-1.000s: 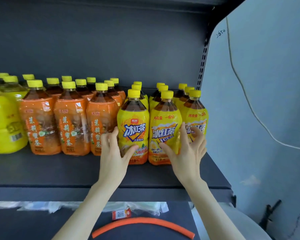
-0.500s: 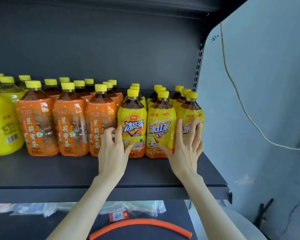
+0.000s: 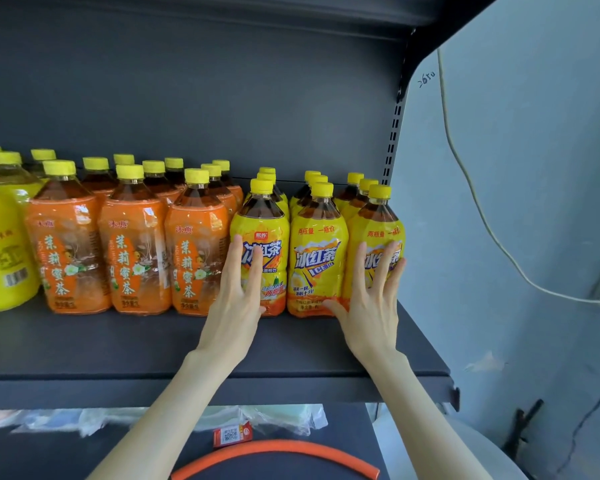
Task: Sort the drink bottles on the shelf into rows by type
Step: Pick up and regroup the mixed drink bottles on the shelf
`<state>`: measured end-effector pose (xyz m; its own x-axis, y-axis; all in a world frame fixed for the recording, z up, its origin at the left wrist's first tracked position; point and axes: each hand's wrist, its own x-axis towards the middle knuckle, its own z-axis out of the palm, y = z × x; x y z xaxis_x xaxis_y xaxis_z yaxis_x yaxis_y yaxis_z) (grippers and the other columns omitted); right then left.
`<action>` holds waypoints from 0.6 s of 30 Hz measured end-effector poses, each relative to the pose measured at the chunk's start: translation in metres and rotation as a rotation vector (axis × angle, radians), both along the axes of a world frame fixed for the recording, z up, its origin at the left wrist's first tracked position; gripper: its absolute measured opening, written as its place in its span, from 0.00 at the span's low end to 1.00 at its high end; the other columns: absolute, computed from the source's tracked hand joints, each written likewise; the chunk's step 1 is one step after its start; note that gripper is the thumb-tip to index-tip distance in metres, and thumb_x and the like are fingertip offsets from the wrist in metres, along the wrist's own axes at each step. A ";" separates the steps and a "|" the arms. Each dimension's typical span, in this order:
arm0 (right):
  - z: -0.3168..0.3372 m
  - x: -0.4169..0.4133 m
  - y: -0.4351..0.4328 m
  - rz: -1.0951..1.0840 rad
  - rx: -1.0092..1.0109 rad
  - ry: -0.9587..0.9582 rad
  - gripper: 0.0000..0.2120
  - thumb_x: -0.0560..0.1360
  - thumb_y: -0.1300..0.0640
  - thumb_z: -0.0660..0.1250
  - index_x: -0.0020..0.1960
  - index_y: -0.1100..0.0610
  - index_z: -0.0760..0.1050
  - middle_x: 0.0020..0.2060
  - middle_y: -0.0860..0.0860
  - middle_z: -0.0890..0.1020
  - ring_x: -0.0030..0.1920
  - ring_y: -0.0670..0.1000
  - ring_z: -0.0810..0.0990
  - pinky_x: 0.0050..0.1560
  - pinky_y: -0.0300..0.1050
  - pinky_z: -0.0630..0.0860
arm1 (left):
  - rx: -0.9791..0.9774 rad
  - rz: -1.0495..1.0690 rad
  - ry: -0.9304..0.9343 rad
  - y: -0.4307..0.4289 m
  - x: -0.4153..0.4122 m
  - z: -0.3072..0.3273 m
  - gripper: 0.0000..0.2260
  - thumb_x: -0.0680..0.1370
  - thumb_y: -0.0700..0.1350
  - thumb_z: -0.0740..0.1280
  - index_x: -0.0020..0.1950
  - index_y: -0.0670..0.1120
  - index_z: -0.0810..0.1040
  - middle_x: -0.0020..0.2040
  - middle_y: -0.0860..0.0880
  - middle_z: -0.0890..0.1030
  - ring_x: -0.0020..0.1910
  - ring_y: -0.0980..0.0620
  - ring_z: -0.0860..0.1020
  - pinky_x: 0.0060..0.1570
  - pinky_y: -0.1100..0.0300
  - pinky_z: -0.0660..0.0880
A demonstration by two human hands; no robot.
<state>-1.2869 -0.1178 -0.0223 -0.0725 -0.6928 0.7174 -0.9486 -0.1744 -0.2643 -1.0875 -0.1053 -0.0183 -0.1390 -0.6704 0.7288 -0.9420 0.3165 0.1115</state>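
Pressing both hands flat to the near row of yellow-label ice tea bottles (image 3: 317, 216), a person stands at a dark shelf (image 3: 84, 344). The left hand (image 3: 238, 292) lies with straight, close-set fingers on the front of the left ice tea bottle (image 3: 269, 220), its outer edge just beside the neighbouring orange-label bottle (image 3: 196, 261). The right hand (image 3: 373, 299) spreads its fingers wide over the right ice tea bottle (image 3: 378, 220) at the shelf's right end, while its thumb touches the foot of the middle ice tea bottle (image 3: 317, 265). Neither hand curls round anything; both are flat-palmed and hold nothing.

The three ice tea bottles stand upright, touching side by side, each heading a file of like bottles that runs toward the far back panel (image 3: 222, 98). To their left, three files of orange-label bottles stand upright in the same way, and at the left edge sit larger yellow bottles (image 3: 0, 244). All wear yellow caps.

On the lower shelf (image 3: 347, 424), nearest the viewer, lie an orange tube (image 3: 274, 450), a small red packet (image 3: 231, 435) with a printed code, and crumpled clear plastic bags (image 3: 118, 419). A white cable (image 3: 465, 188) hangs down the pale wall (image 3: 534, 133) at right.
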 end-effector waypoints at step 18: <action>0.009 -0.034 0.010 0.129 0.056 -0.258 0.44 0.77 0.54 0.67 0.71 0.33 0.35 0.77 0.52 0.49 0.68 0.61 0.69 0.47 0.54 0.78 | -0.219 0.060 -0.268 -0.019 -0.036 0.011 0.45 0.65 0.59 0.74 0.76 0.47 0.57 0.75 0.42 0.60 0.75 0.40 0.52 0.69 0.37 0.48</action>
